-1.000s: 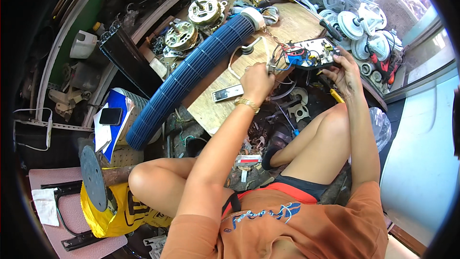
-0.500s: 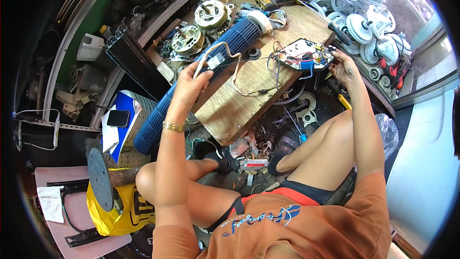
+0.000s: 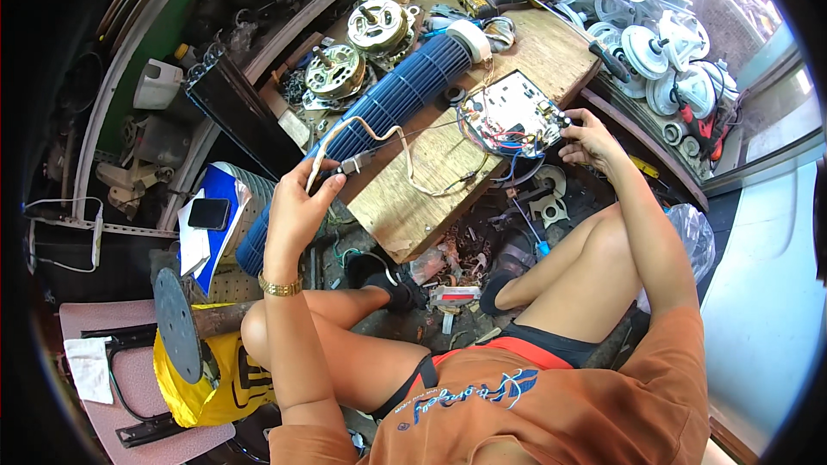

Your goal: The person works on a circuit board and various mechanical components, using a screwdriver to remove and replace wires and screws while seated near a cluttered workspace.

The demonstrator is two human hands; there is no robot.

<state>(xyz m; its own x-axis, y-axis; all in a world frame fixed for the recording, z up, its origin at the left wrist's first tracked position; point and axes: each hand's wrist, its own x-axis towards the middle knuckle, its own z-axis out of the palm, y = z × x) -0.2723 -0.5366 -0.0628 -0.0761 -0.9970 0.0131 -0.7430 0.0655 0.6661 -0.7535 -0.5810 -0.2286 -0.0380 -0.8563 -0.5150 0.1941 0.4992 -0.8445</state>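
Note:
My left hand (image 3: 299, 198) is closed on a beige cable (image 3: 372, 132), with a small pale-and-dark connector (image 3: 355, 163) at the fingertips. From there the cable loops rightward over the wooden bench. My right hand (image 3: 593, 139) pinches the right edge of a circuit board (image 3: 517, 103), which is tilted above the bench's right side. Red, blue and dark wires hang along the board's lower edge. Behind the cable lies a long blue slatted blower wheel (image 3: 392, 90) with a white end, slanting across the wooden bench (image 3: 405, 211).
Metal motors (image 3: 334, 71) crowd the bench's left side; a cordless drill (image 3: 482, 0) lies at the back. White plastic gear housings (image 3: 646, 52) are piled at the right. A screwdriver (image 3: 541, 245) and scraps litter the floor. A phone (image 3: 209, 213) rests on papers at left.
My left hand has moved left and down, drawing the cable and connector along. With my right hand the board has shifted left and turned, showing more of its pale face.

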